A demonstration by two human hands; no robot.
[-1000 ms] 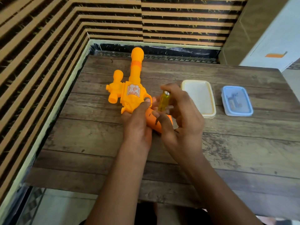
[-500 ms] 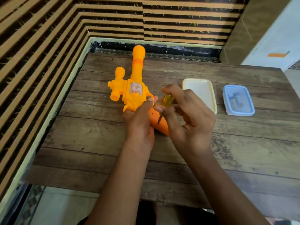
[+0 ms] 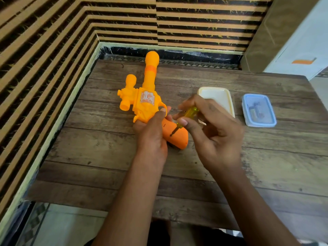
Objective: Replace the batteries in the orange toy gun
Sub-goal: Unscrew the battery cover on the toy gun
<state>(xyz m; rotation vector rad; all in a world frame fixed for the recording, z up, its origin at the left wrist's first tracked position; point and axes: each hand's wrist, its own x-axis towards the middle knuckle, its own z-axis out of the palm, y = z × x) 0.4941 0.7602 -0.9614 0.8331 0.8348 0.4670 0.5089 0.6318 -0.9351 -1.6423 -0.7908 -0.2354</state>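
Note:
The orange toy gun lies flat on the wooden table, barrel pointing away from me toward the wall. My left hand grips it where the body meets the handle. My right hand pinches a small screwdriver with a clear yellow handle. Its dark tip rests on the darker orange grip, at a small hole there. The screwdriver leans up and to the right.
A cream plastic container lies just behind my right hand. A clear box with a blue rim holding small metal parts sits further right. A striped wall bounds the table at the left and back. A white cabinet stands at the far right.
The screwdriver has tilted from nearly upright to leaning right, and its tip has slid lower down the grip. My right hand has shifted right and its fingers have spread. The gun stays put.

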